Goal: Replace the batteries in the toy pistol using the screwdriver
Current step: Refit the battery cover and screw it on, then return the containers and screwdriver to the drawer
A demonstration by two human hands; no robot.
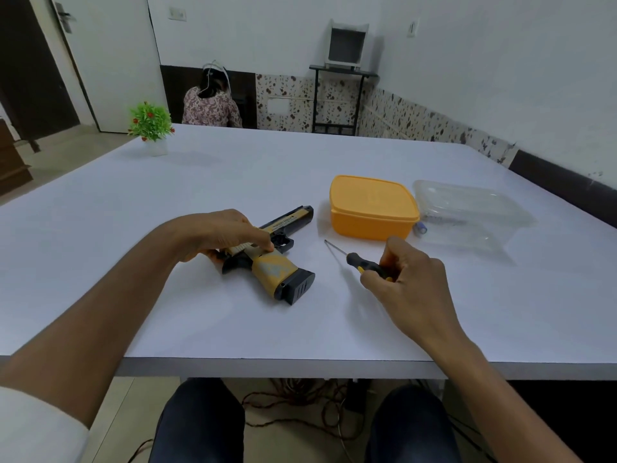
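White table [200, 182] fills a pale-walled room with a speckled dado; a door stands ajar far left, and a seated person faces away beyond the far edge. Left hand [217, 233] rests fingers-down on the pistol [270, 259], which lies flat on the table. Right hand [405, 279], just right of it, is closed around the screwdriver [357, 259], tip pointing up-left. Beyond the right hand sit an orange box [372, 208] and a clear tray [467, 212]; a plant [150, 123] stands far beyond the left

White walls [467, 61] with speckled lower tiles [293, 101], a white door [110, 61], a black stand [340, 95], beige floor [66, 145].
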